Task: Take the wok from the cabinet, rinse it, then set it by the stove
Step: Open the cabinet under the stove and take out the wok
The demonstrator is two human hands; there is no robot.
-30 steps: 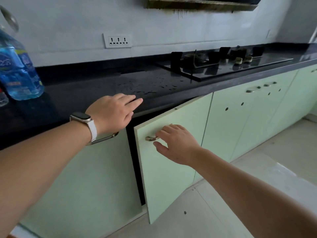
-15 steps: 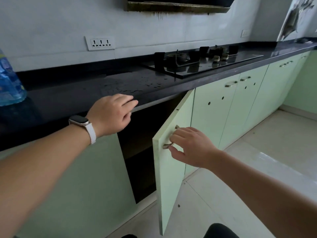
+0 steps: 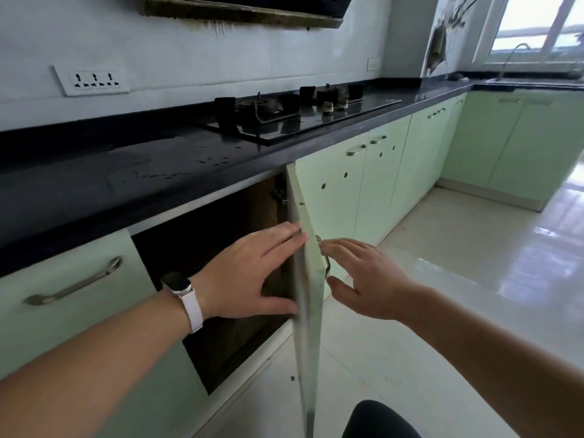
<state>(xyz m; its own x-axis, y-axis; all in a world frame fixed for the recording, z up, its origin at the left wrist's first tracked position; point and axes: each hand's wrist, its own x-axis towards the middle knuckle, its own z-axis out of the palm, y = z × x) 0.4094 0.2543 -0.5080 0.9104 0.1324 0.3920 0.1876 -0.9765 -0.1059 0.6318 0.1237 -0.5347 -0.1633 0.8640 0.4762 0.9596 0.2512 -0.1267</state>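
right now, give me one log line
cabinet door: open | left hand: flat against its inner side | right hand: open beside door handle | wok: not seen

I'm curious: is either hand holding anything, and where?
Nothing gripped: left hand touches the cabinet door at its edge; right hand open beside the handle.

Black countertop [image 3: 94, 191] carries a gas hob [image 3: 373, 104].

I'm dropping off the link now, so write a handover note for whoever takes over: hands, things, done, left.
Left hand: open, fingers flat on the inner face of the cabinet door.
Right hand: open, beside the door handle, no grip.
It stands open; the cabinet is dark inside, wok not visible.
Stove on the counter beyond; faucet far right.
Done: door open. Left: find wok, rinse, set by stove.
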